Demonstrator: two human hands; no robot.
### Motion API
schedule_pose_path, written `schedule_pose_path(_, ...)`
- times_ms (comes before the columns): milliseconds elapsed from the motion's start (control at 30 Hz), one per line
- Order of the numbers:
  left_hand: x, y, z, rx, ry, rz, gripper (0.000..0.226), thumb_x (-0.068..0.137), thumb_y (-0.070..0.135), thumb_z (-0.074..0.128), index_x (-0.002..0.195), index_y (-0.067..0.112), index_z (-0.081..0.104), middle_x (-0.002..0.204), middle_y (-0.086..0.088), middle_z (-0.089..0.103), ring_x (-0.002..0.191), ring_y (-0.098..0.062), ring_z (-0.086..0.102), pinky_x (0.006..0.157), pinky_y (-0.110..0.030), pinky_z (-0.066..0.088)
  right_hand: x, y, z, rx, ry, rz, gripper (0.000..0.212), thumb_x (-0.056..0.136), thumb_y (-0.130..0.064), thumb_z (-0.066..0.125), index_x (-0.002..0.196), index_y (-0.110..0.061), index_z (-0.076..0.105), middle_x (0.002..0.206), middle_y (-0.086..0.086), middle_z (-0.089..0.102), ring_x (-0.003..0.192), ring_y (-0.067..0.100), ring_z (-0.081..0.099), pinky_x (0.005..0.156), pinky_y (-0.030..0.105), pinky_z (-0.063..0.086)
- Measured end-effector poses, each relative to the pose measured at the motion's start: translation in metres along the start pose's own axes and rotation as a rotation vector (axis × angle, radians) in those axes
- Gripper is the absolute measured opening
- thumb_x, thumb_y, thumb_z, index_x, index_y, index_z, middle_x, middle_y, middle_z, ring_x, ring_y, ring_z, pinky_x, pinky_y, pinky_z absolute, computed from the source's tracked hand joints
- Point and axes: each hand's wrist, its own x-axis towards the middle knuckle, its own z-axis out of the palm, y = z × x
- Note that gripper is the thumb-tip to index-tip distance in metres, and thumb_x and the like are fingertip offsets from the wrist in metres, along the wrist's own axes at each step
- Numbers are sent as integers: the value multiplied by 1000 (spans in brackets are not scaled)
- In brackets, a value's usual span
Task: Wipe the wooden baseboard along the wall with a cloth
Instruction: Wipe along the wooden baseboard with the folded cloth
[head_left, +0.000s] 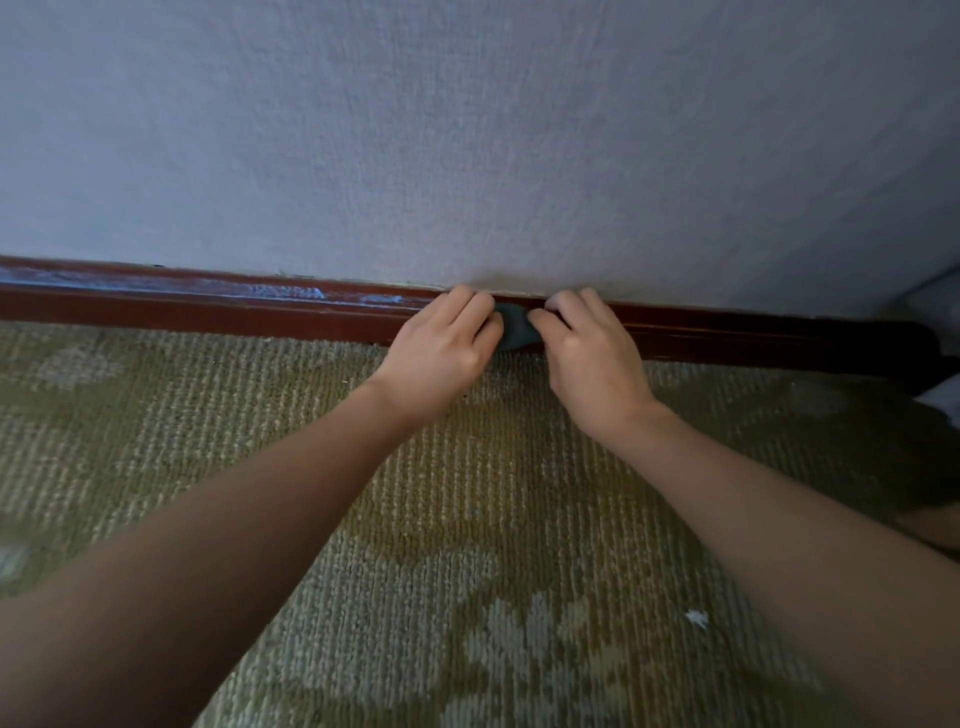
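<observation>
Hands at baseboard, both arms stretched fwd over carpet (467, 519). Left hand (441, 353) w/ fingers curled, pinching left edge of cloth (514, 327). Right hand (587, 358) likewise curled, thumb and fingers gripping cloth's right edge. Cloth: small, dark green, bunched between the two hands, pressed against front of baseboard (208, 306) approx. mid-frame. Baseboard: dark red-brown wood, runs along foot of grey-blue wall (467, 130); pale bluish-white streaks on top edge left of hands. Section right of hands looks darker, no streaks seen. Carpet: olive w/ pale floral pattern; small white speck (696, 618) lower right.
</observation>
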Motion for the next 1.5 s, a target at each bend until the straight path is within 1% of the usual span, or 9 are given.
schedule_pose_path(100, 4, 5, 3, -32, 42, -19, 20, 80, -7, 48, 82, -11, 67, 72, -20, 60, 63, -30, 59, 57, -33, 48, -4, 0, 1, 19, -5, 42, 35, 60, 20, 70, 93, 8, 68, 83, 21, 62, 77, 37, 59, 60, 39, 50)
schedule_pose_path(333, 3, -1, 11, 88, 67, 187, 18, 85, -5, 51, 82, -6, 68, 72, -14, 61, 64, -27, 59, 61, -33, 48, -8, 4, 5, 26, 42, 73, 30, 66, 19, 68, 94, 8, 68, 84, 20, 62, 76, 36, 59, 61, 39, 51)
schedule_pose_path(500, -5, -15, 11, 92, 83, 242, 18, 86, -5, 51, 82, -6, 68, 72, -15, 61, 62, -27, 58, 59, -34, 48, -6, -3, 11, 57, 94, 68, 30, 64, 18, 70, 93, 9, 68, 84, 20, 63, 77, 36, 60, 63, 39, 53)
schedule_pose_path(700, 0, -2, 13, 54, 75, 156, 23, 87, -4, 46, 86, -9, 68, 75, -17, 63, 65, -28, 61, 60, -33, 51, -9, 14, 9, 7, 65, -47, 30, 68, 16, 69, 96, 8, 67, 86, 21, 63, 77, 35, 60, 63, 39, 52)
schedule_pose_path(900, -6, -8, 13, 55, 73, 161, 22, 88, -5, 48, 93, -11, 67, 78, -19, 65, 67, -30, 62, 62, -34, 52, -6, -5, 13, 77, 90, 109, 32, 66, 19, 66, 96, 9, 67, 88, 20, 62, 81, 38, 58, 67, 44, 52)
schedule_pose_path(1033, -15, -27, 8, 98, 59, 249, 25, 89, -2, 45, 96, -10, 68, 80, -18, 65, 69, -31, 63, 64, -35, 53, 1, -9, 14, 46, 61, -10, 39, 60, 18, 71, 98, 10, 66, 88, 21, 63, 78, 37, 59, 65, 41, 52)
schedule_pose_path(1233, -5, -11, 11, 44, 53, 168, 24, 88, 0, 45, 93, -8, 68, 87, -18, 66, 72, -30, 63, 64, -34, 53, -6, 4, 9, -32, 35, -35, 36, 63, 17, 70, 98, 9, 66, 89, 21, 63, 78, 37, 60, 65, 40, 51)
schedule_pose_path(1367, 4, -1, 20, 48, 105, 169, 16, 84, 1, 56, 90, -5, 70, 84, -14, 67, 71, -27, 63, 65, -33, 51, -10, 16, 3, -54, 45, -18, 32, 65, 18, 68, 96, 10, 66, 87, 21, 63, 77, 39, 59, 66, 42, 51)
schedule_pose_path(1500, 0, -9, 17, 75, 122, 217, 13, 84, 0, 58, 88, -5, 69, 74, -12, 62, 67, -26, 60, 63, -34, 50, -2, 6, 5, -44, 69, -7, 31, 63, 17, 70, 93, 8, 68, 83, 20, 63, 74, 37, 59, 63, 38, 49)
